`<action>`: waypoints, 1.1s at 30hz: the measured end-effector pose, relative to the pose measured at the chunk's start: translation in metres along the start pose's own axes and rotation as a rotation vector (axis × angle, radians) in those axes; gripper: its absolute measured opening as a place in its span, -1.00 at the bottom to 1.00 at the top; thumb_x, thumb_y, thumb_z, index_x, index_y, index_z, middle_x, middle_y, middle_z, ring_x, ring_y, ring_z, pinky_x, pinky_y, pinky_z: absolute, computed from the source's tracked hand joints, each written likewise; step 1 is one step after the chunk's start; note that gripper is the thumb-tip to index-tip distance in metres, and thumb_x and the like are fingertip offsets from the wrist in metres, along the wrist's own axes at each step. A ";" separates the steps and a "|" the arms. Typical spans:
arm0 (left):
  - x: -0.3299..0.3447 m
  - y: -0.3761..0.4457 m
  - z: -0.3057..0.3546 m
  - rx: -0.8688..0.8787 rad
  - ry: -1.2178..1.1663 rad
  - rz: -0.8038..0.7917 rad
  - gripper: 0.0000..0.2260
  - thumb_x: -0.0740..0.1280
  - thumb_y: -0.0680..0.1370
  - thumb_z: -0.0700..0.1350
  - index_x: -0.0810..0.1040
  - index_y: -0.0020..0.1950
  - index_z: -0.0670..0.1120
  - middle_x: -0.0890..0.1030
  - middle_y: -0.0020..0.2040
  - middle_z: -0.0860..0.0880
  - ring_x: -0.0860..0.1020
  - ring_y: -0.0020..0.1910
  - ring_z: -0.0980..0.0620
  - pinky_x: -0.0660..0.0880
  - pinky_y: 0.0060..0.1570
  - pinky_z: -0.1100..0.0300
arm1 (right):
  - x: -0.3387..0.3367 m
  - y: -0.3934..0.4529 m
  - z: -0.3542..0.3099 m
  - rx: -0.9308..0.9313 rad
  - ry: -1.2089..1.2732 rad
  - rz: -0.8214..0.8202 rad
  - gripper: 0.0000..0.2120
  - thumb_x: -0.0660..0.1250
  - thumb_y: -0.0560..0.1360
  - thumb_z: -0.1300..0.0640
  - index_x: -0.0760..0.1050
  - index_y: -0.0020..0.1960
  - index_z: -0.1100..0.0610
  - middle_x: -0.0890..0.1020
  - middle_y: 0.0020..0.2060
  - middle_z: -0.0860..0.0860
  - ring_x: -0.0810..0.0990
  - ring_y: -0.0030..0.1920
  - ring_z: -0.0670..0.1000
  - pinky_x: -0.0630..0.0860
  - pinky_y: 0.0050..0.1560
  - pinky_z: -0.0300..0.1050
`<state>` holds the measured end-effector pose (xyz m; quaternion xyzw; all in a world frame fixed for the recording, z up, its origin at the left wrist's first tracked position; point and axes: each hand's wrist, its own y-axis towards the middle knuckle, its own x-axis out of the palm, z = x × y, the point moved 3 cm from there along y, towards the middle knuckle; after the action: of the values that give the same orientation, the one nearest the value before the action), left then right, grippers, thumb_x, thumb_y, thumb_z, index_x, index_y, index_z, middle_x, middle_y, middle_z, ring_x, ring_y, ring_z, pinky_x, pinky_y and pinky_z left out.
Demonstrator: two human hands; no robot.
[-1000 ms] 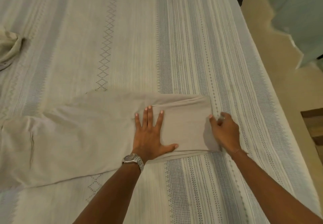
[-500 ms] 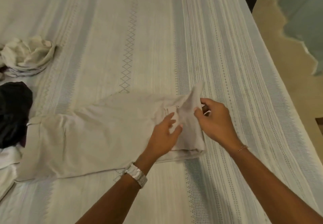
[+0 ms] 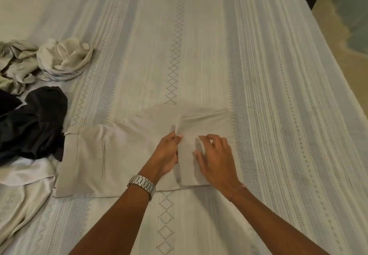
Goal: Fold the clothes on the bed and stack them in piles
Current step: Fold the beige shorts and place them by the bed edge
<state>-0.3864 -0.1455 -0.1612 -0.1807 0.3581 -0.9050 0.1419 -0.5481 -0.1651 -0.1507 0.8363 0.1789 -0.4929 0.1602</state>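
Nearest, two forearms reach in from the near edge over the striped bedspread (image 3: 278,115). The left hand (image 3: 166,155), with a steel watch (image 3: 142,185) at its wrist, pinches the loose edge of the folded-over leg end of the beige trousers (image 3: 111,155). The right hand (image 3: 217,161) hovers open, fingers spread, on or just above that flap; contact is unclear. The single pair of trousers lies flat under both hands, long axis running left to right, waistband at the left, doubled end at the right. The next fold probably carries the flap leftward, so the left hand is better placed. Further left lie three unfolded heaps: a white garment (image 3: 23,185), a black one (image 3: 29,123), and farthest, crumpled cream clothes (image 3: 59,59).
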 end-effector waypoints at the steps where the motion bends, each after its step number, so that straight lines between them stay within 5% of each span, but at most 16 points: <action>1: -0.005 0.003 -0.006 -0.009 -0.013 0.015 -0.73 0.12 0.74 -0.12 0.54 0.34 -0.04 0.69 0.19 -0.11 0.66 0.17 -0.14 0.59 0.16 -0.23 | 0.004 0.002 0.010 0.013 -0.084 -0.013 -0.46 0.33 0.53 -0.22 0.48 0.37 0.10 0.50 0.32 0.14 0.48 0.23 0.18 0.53 0.14 0.18; 5: -0.024 0.016 -0.025 0.021 -0.008 0.068 -0.73 0.14 0.74 -0.06 0.52 0.37 0.01 0.68 0.20 -0.05 0.66 0.16 -0.07 0.61 0.14 -0.17 | 0.027 0.011 0.036 0.041 -0.271 -0.212 0.06 0.07 0.38 -0.65 0.08 0.66 0.00 -0.03 0.64 0.20 -0.05 0.62 0.30 0.05 0.55 0.35; 9: -0.033 0.027 -0.028 0.267 0.348 0.248 -0.80 0.23 0.70 -0.05 0.49 0.31 0.02 0.68 0.08 -0.06 0.67 0.03 -0.04 0.62 0.09 -0.14 | 0.039 0.019 0.037 0.016 -0.306 -0.237 0.10 0.02 0.33 -0.70 -0.07 0.67 -0.09 -0.23 0.64 0.14 -0.29 0.62 0.26 -0.09 0.54 0.43; 11: -0.032 0.028 -0.025 0.438 0.643 0.407 -0.68 0.28 0.67 -0.11 0.41 0.42 -0.07 0.63 0.00 -0.03 0.61 -0.04 0.00 0.59 0.06 -0.02 | 0.044 0.021 0.038 0.044 -0.305 -0.217 0.06 0.03 0.36 -0.68 -0.04 0.67 -0.10 -0.22 0.64 0.14 -0.29 0.62 0.25 -0.10 0.53 0.45; 14: -0.024 0.024 -0.023 0.683 1.085 0.570 -0.52 0.35 0.59 -0.20 0.34 0.50 -0.16 0.46 0.33 -0.21 0.45 0.27 -0.17 0.46 0.25 -0.05 | 0.053 0.020 0.036 0.051 -0.311 -0.199 0.04 0.05 0.38 -0.66 -0.04 0.67 -0.10 -0.21 0.64 0.15 -0.29 0.62 0.27 -0.14 0.52 0.48; 18: -0.018 0.037 -0.037 0.873 1.567 0.332 -0.45 0.21 0.65 0.02 0.19 0.61 -0.08 0.17 0.62 -0.21 0.16 0.60 -0.20 0.20 0.53 -0.16 | 0.061 0.022 0.036 0.039 -0.326 -0.196 -0.01 0.09 0.42 -0.60 -0.01 0.67 -0.08 -0.17 0.65 0.16 -0.25 0.62 0.27 -0.10 0.49 0.51; 22: -0.032 0.052 -0.052 0.773 1.692 0.215 -0.43 -0.07 0.70 0.19 -0.07 0.68 0.04 -0.14 0.67 -0.05 -0.17 0.65 -0.04 -0.01 0.58 -0.20 | 0.065 0.023 0.040 0.046 -0.331 -0.225 -0.06 0.10 0.45 -0.54 0.01 0.67 -0.07 -0.13 0.65 0.15 -0.22 0.62 0.27 -0.09 0.49 0.50; 27: -0.031 0.055 -0.052 0.710 1.745 0.230 -0.38 -0.11 0.68 0.28 -0.14 0.67 0.04 -0.21 0.67 -0.04 -0.23 0.64 -0.03 -0.07 0.58 -0.20 | 0.067 0.027 0.048 0.025 -0.266 -0.267 -0.07 0.07 0.46 -0.55 -0.05 0.67 -0.10 -0.17 0.65 0.11 -0.26 0.62 0.25 -0.14 0.52 0.47; 30: -0.034 0.053 -0.054 0.687 1.780 0.231 -0.36 -0.14 0.67 0.31 -0.17 0.67 0.04 -0.24 0.66 -0.05 -0.25 0.63 -0.03 -0.11 0.59 -0.19 | 0.062 0.025 0.054 0.080 -0.078 -0.223 -0.02 0.12 0.46 -0.52 -0.09 0.67 -0.03 -0.18 0.66 0.04 -0.26 0.64 0.10 -0.19 0.59 0.25; 33: -0.029 0.052 -0.052 0.700 1.795 0.226 -0.36 -0.15 0.68 0.29 -0.20 0.67 0.02 -0.26 0.66 -0.07 -0.27 0.63 -0.06 -0.11 0.59 -0.17 | 0.038 0.021 0.065 0.416 0.196 0.017 -0.11 0.39 0.49 -0.30 0.12 0.61 0.11 0.19 0.59 0.10 0.16 0.57 0.10 0.22 0.48 0.03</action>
<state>-0.3761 -0.1400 -0.2395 0.6652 0.0587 -0.7425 -0.0522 -0.5710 -0.2071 -0.2127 0.8968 0.0811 -0.4340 -0.0297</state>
